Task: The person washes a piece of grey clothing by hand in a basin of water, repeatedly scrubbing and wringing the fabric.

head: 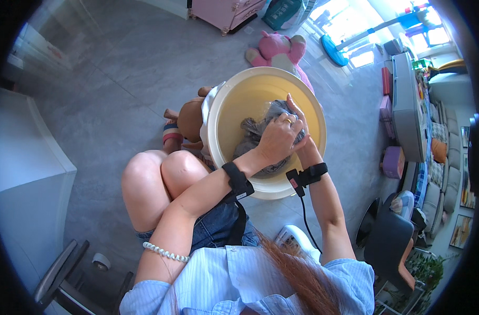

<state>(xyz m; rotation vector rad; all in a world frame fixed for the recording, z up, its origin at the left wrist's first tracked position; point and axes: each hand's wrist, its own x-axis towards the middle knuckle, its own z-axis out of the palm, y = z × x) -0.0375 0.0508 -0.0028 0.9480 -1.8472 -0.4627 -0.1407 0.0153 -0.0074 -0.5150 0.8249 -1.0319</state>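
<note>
A crumpled grey cloth [247,147] lies partly in a round cream plastic basin [239,88] in front of my knees. Part of it is bunched up between my two hands over the basin's right half. My left hand [279,136], with a ring on one finger, presses down on the bunch from above with curled fingers. Against the right side of the same bunch lies my right hand [301,120], its fingers stretched towards the far rim. The cloth looks wet; my left hand hides part of it.
A pink plush toy [277,49] lies beyond the basin and a brown plush toy [190,120] on its left. A white electric device [296,238] stands near my right side. A cable [305,214] hangs from my right wrist strap [312,173]. A dark chair [389,236] is at right.
</note>
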